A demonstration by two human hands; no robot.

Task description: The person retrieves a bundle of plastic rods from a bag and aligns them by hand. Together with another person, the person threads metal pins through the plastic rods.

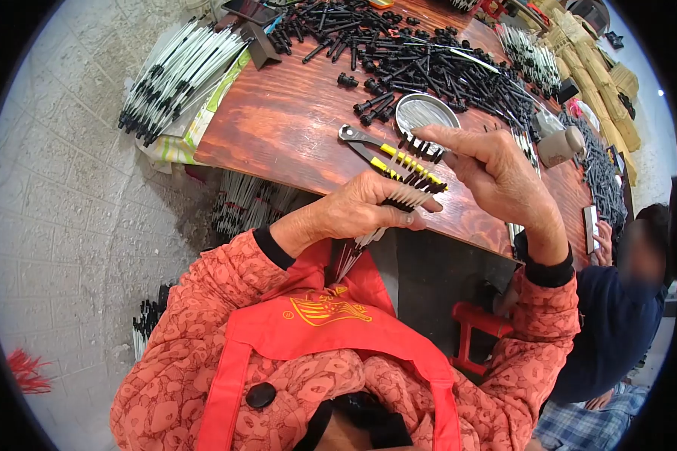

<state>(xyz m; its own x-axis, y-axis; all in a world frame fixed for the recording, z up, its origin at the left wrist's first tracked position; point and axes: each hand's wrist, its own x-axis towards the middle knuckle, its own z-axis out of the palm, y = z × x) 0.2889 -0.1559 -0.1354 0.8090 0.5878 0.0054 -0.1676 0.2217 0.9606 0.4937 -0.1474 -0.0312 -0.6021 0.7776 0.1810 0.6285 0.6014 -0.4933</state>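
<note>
A bundle of thin white rods with black ends is gripped in my left hand, thumb and fingers closed around it. The rods fan out above the hand, and their lower ends hang down in front of the red apron. My right hand is over the upper black tips. Its index finger is stretched out along them and the other fingers are curled; whether it presses on the tips is unclear. Behind the rods, pliers with yellow handles lie on the wooden table, beside a round metal dish.
Black plastic parts are heaped across the back of the table. Bundles of white rods stand at the left corner, with more at the back right. A beige cup stands on the right. Another person sits close at right, near a red stool.
</note>
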